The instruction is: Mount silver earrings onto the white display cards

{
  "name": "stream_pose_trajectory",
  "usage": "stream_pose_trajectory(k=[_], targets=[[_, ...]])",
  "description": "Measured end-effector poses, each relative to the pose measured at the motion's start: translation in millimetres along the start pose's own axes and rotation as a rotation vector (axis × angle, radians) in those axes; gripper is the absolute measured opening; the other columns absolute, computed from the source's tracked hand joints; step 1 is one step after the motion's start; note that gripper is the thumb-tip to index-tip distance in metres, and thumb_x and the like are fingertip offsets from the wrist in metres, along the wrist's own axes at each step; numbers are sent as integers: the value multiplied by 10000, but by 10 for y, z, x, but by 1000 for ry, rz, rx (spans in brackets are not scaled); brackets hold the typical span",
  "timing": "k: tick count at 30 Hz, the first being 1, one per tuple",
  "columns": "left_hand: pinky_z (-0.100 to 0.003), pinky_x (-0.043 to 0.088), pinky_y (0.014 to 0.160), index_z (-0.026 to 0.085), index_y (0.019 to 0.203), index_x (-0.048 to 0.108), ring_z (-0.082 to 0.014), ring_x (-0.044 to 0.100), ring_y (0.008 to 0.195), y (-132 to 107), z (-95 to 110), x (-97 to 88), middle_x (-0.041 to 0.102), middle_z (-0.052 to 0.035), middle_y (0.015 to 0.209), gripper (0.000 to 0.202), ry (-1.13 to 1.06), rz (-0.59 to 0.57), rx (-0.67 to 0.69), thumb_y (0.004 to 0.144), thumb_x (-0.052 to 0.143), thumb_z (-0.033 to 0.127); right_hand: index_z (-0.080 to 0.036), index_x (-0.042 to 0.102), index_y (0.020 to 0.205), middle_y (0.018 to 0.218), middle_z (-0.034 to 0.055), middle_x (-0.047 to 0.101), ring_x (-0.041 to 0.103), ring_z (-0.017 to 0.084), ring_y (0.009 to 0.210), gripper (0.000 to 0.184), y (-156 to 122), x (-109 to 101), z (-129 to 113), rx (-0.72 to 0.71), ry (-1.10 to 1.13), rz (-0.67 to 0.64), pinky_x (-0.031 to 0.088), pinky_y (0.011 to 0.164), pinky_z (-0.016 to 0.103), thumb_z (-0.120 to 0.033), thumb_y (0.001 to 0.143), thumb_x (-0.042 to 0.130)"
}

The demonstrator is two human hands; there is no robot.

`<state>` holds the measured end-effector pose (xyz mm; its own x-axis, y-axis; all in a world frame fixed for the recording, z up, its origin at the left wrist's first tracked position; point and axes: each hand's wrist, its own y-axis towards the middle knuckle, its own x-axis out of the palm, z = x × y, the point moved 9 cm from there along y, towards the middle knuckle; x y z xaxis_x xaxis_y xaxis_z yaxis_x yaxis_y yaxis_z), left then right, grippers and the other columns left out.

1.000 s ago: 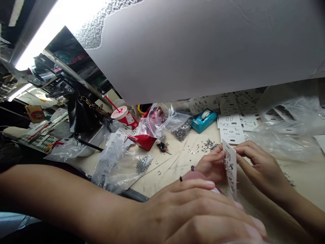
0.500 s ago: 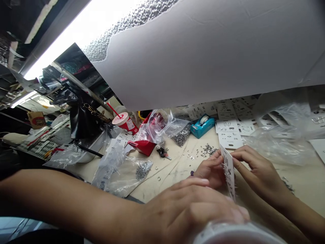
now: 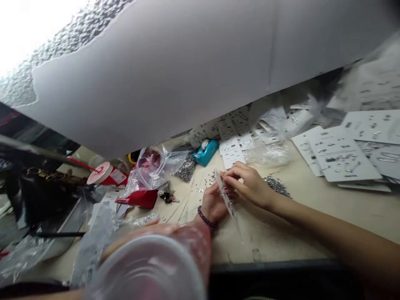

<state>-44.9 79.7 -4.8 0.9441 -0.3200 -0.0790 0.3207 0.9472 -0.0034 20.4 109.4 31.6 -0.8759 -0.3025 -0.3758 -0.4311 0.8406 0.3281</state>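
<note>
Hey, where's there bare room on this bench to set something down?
Bare tabletop runs right of the card-holding hands, below the printed cards and the silver pieces. It's crowded beyond the hands, around the plastic bags and the teal tape dispenser.

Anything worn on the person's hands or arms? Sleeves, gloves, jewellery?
The left hand has a dark purple beaded bracelet at the wrist and no glove. The right hand and right forearm are bare: no sleeve, glove or band shows.
</note>
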Motion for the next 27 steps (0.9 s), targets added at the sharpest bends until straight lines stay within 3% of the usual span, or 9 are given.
stream_pose_trajectory(k=[3,9,15,18,22,25,27], targets=[[-129,441,483,115,639,573,-84,593,617,129,-79,16,531,26,590,444,-180,100,-10,867,199,190,-158,609,739,786,29,536,538,126,748,140,13,-7,8,-10,53,7,428,731,273,-143,824,499],[-98,426,537,193,724,591,-20,499,523,70,-116,-70,483,65,562,294,-537,209,-119,856,332,143,-165,612,705,808,29,534,540,122,766,156,24,-31,75,11,132,24,429,750,269,-167,822,508],[-114,381,499,122,649,539,-18,458,493,61,-216,-54,465,56,547,338,-669,272,-180,852,269,132,-167,630,710,794,25,549,548,121,751,145,20,-11,137,100,234,2,437,716,263,-185,813,529],[-125,386,512,108,620,539,-24,464,507,51,-264,-53,446,48,547,301,-734,284,-225,835,328,114,-178,635,724,804,23,556,551,123,759,150,22,-5,132,111,244,-16,439,724,272,-184,818,518],[-132,363,480,127,664,544,-27,412,496,64,-350,-25,418,45,574,56,-989,272,-239,696,589,119,-182,629,714,804,24,563,557,130,781,155,35,-34,126,116,203,-18,440,745,271,-179,818,514],[-158,341,478,155,697,567,-39,384,484,57,-532,-4,411,36,576,102,-1211,282,-285,654,657,133,-191,619,732,783,25,558,559,135,748,147,40,-60,142,117,137,-18,458,712,268,-177,819,501],[-176,302,453,180,663,573,-47,341,453,68,-689,0,371,30,544,125,-1214,235,-325,681,662,267,-204,620,759,811,38,569,571,149,781,163,41,-60,167,111,112,-35,472,714,276,-187,829,474]])
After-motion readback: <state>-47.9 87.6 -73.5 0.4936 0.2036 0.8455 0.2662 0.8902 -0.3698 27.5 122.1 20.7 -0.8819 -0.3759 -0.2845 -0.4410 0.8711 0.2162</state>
